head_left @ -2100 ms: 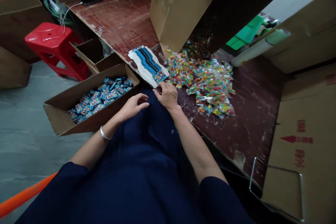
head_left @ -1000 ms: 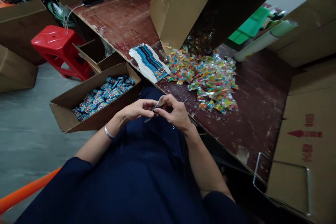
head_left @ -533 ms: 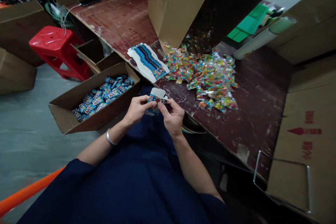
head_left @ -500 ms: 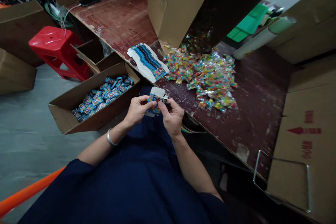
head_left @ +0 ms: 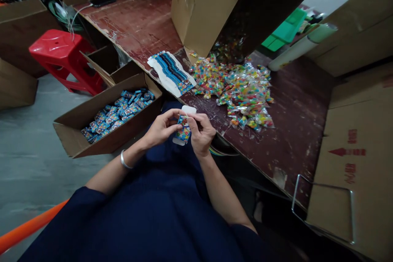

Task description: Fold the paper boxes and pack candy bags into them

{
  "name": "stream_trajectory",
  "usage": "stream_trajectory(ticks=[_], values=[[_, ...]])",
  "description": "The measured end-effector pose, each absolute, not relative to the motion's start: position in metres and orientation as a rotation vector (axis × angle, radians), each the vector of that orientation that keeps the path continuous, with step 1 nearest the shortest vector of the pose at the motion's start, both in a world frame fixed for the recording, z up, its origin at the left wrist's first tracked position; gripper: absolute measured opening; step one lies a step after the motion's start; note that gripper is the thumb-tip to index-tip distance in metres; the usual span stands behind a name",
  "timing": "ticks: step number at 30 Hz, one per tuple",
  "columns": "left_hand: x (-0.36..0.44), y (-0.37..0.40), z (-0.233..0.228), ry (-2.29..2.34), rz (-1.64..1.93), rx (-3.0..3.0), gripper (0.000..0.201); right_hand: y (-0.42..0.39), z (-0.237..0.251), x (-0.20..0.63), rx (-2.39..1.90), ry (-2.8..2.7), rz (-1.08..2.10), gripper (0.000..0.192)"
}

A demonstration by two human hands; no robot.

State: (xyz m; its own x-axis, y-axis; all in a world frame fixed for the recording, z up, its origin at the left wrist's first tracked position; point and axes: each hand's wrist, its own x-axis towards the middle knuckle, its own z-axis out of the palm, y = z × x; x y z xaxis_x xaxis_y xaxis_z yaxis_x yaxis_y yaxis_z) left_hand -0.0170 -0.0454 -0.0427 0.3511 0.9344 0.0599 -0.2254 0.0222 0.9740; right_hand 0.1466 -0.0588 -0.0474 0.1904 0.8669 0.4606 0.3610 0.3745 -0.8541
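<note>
A small printed carton (head_left: 184, 128), blue with white end flaps, is held upright between my left hand (head_left: 161, 129) and my right hand (head_left: 201, 131) above my lap. Both hands pinch its sides. Just beyond them a fanned stack of flat blue-and-white carton blanks (head_left: 170, 73) lies on the edge of the worn red table (head_left: 294, 131). A heap of clear candy packets (head_left: 242, 90) spreads across the table to the right of the stack.
An open cardboard box (head_left: 76, 129) with several small blue cartons sits at my left. A big tipped cardboard box (head_left: 208, 4) spills packets at the back. Red stool (head_left: 61, 55) far left, stacked boxes (head_left: 356, 163) and a wire handle at right.
My right hand lifted a flat blank from the stack and brought it over my lap. Both hands then opened it into a box shape and turned it upright.
</note>
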Motion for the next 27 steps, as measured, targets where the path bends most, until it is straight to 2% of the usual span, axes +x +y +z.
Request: stream_trajectory(ticks=[3,5,7,9,12,16,21,27], values=[[-0.018,-0.044,-0.037,0.742,1.045,1.217,0.034,-0.06,-0.042,0.149,-1.218,-1.415,0.489,0.026],[-0.016,-0.045,-0.033,0.757,1.06,1.217,0.032,-0.059,-0.042,0.148,-1.21,-1.392,0.504,0.023],[-0.014,-0.046,-0.031,0.786,1.094,1.197,0.034,-0.058,-0.043,0.145,-1.17,-1.318,0.55,0.016],[-0.013,-0.046,-0.03,0.804,1.132,1.153,0.038,-0.056,-0.043,0.143,-1.109,-1.252,0.599,0.023],[-0.014,-0.047,-0.028,0.796,1.152,1.084,0.044,-0.054,-0.039,0.144,-0.994,-1.321,0.635,0.01],[-0.015,-0.048,-0.026,0.791,1.175,1.088,0.043,-0.052,-0.024,0.148,-1.021,-1.382,0.797,0.025],[-0.017,-0.047,-0.023,0.761,1.161,1.166,0.043,-0.045,-0.008,0.158,-1.205,-1.334,1.024,0.026],[-0.021,-0.047,-0.02,0.751,1.101,1.16,0.045,-0.037,0.0,0.169,-1.178,-1.408,1.058,0.023]])
